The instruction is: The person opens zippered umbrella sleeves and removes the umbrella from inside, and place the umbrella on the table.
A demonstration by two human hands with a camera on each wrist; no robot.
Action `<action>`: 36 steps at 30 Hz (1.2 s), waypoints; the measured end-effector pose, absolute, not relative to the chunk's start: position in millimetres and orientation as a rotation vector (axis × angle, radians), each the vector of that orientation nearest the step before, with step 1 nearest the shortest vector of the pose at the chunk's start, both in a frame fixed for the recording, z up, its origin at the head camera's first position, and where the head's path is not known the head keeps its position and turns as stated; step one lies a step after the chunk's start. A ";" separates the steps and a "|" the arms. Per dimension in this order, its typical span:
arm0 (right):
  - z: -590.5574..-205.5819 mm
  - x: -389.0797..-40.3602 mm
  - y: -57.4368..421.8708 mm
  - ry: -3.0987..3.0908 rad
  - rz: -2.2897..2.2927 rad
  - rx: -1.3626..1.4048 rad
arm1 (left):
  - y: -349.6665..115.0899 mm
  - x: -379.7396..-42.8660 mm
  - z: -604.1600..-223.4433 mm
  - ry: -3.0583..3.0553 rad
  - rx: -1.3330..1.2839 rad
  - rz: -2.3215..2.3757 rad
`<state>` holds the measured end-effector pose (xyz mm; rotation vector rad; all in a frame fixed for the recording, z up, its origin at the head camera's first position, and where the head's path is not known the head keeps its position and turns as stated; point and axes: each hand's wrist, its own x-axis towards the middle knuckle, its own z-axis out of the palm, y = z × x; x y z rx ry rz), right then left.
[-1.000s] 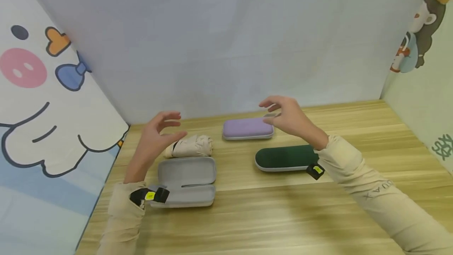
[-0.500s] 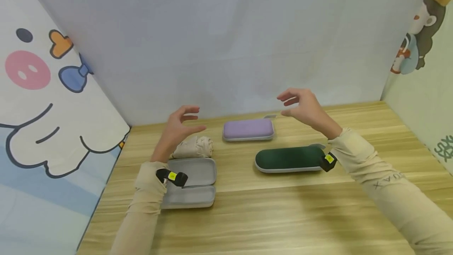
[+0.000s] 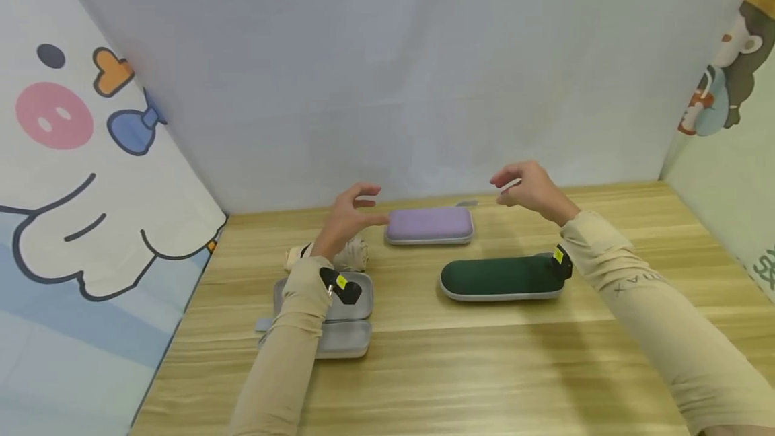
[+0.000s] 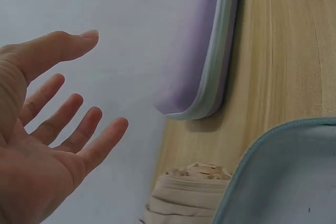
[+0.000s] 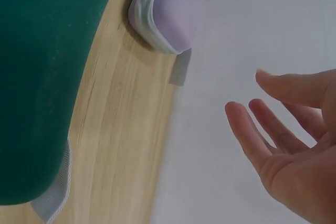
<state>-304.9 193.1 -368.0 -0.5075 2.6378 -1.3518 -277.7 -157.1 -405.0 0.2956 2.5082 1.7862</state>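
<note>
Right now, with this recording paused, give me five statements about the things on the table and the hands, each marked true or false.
1. The purple case is closed. True.
2. The gray case is closed. False: the gray case lies open.
3. The right hand's grip holds nothing. True.
4. The left hand's grip holds the green case. False: it holds nothing; the green case lies on the table.
5. The beige bundle lies next to the gray case. True.

Indoor booth (image 3: 387, 86) w/ tbl (image 3: 460, 369) (cartoon walls (image 3: 66, 187))
</note>
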 end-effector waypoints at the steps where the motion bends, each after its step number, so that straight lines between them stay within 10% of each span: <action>1: -370.4 -307.5 194.2 2.619 -1.355 -0.508 | -155.3 -279.9 -407.4 2.503 0.290 1.785; 36: -418.6 -346.7 162.1 2.279 -1.104 -0.421 | -114.9 -307.1 -447.2 2.452 0.039 1.540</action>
